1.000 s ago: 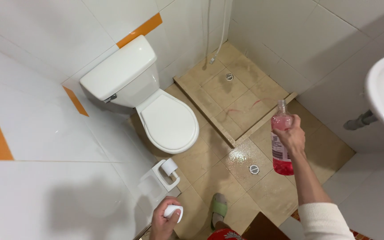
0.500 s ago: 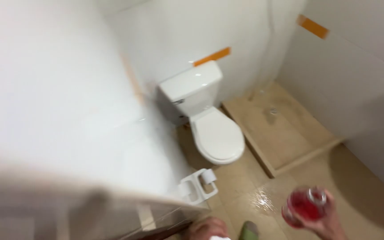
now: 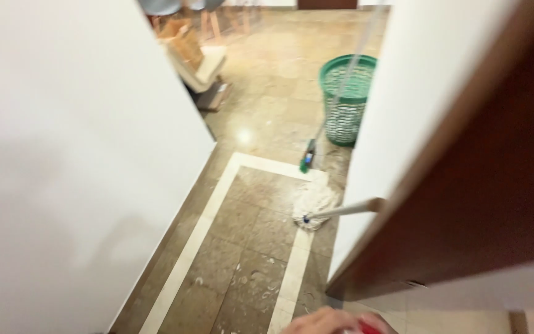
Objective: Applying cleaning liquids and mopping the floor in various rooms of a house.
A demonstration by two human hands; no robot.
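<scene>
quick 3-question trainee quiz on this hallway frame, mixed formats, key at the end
1. True or false: the string mop lies with its head on the floor.
2. Multiple choice: the green basket stands A) on a table, B) on the floor by the white wall, C) inside the doorway at the bottom edge.
3. Short answer: what shows of the hand at the bottom edge, and of the red thing beside it?

Key
1. True.
2. B.
3. Only the top of the hand shows, touching a red thing cut off by the frame; which hand it is and its grip cannot be told.
</scene>
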